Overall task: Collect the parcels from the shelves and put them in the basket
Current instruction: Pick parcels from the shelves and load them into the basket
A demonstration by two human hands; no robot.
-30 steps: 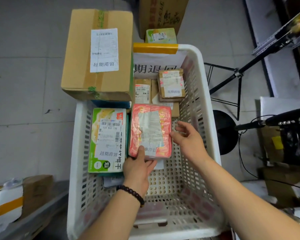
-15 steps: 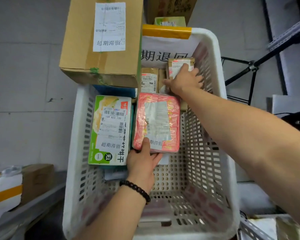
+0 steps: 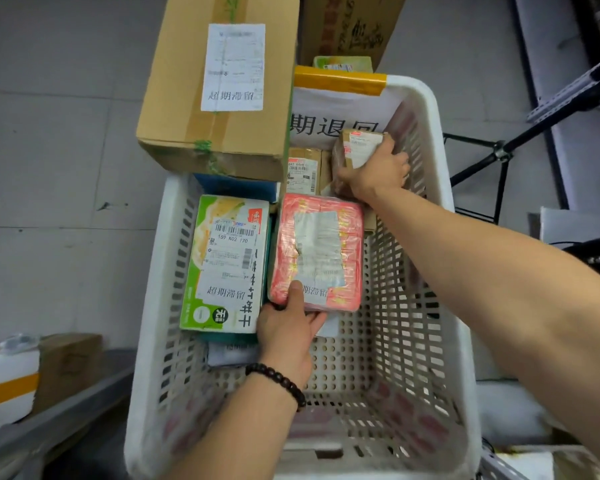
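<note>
Since half a second ago, the right hand (image 3: pixel 378 171) has closed around the small brown parcel (image 3: pixel 357 150) at the far right corner of the white basket (image 3: pixel 440 209) and seems to have tilted it up, though blur hides its lower edge. At the red parcel's (image 3: pixel 317 252) near edge, the left hand (image 3: pixel 286 332) grips with its thumb on top, just beside the green box (image 3: pixel 226 261) along the basket's left wall. A big cardboard box (image 3: pixel 219 81) overhangs the far left corner.

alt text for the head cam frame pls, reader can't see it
Looking down into a white slotted basket, the left hand holds the near edge of a pink wrapped parcel while the right hand grips a small brown parcel at the far end. A green box lies left; a large cardboard box rests on the far-left rim.
</note>
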